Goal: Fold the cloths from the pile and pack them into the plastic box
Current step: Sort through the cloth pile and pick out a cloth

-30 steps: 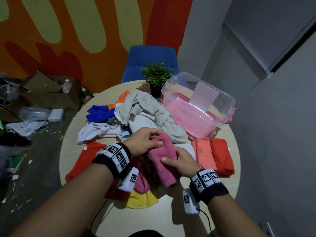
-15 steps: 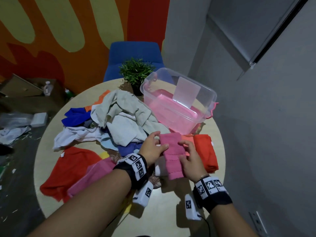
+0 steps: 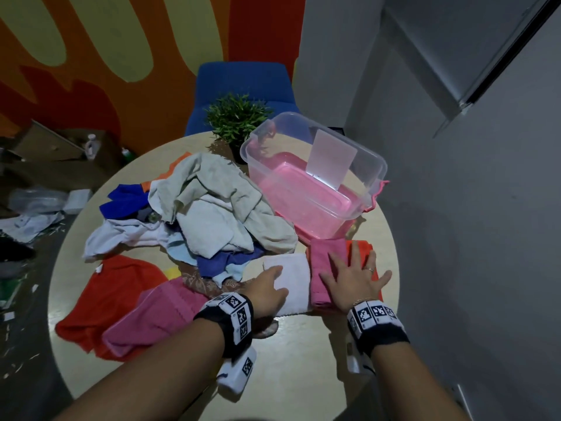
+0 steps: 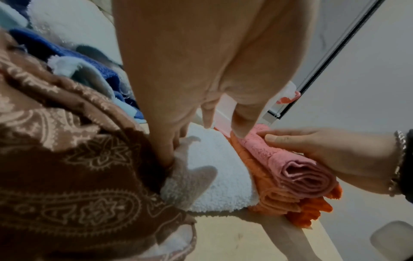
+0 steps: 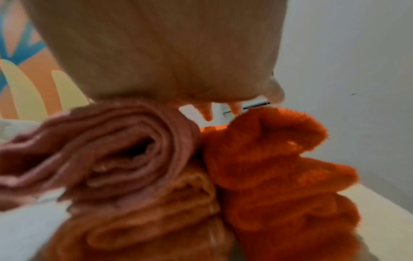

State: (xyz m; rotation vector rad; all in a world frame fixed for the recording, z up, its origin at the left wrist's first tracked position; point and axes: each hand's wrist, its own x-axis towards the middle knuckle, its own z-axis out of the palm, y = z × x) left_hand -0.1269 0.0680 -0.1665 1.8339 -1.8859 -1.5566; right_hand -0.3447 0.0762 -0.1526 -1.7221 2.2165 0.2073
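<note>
A folded pink cloth (image 3: pixel 322 265) (image 4: pixel 297 169) (image 5: pixel 107 150) lies on top of a folded light-orange cloth (image 4: pixel 270 197) (image 5: pixel 143 227), beside a folded orange cloth (image 3: pixel 361 253) (image 5: pixel 279 173). My right hand (image 3: pixel 352 278) (image 4: pixel 324 151) presses flat on the pink and orange cloths with its fingers spread. My left hand (image 3: pixel 267 290) (image 4: pixel 201 88) rests with straight fingers on a folded white cloth (image 3: pixel 293 278) (image 4: pixel 223 174) just left of them. The clear plastic box (image 3: pixel 376 165) stands behind them on a pink lid. The unfolded pile (image 3: pixel 212 208) lies to the left.
A potted plant (image 3: pixel 238 120) stands behind the box, with a blue chair (image 3: pixel 243 83) beyond the round table (image 3: pixel 303 375). Loose red (image 3: pixel 115 293), pink (image 3: pixel 161 317) and brown patterned (image 4: pixel 67 159) cloths lie at the front left. A grey wall is close on the right.
The folded pink cloth, held up between both hands before, now lies on the orange stack. My right hand flattened onto it; my left hand let go and moved onto the white cloth.
</note>
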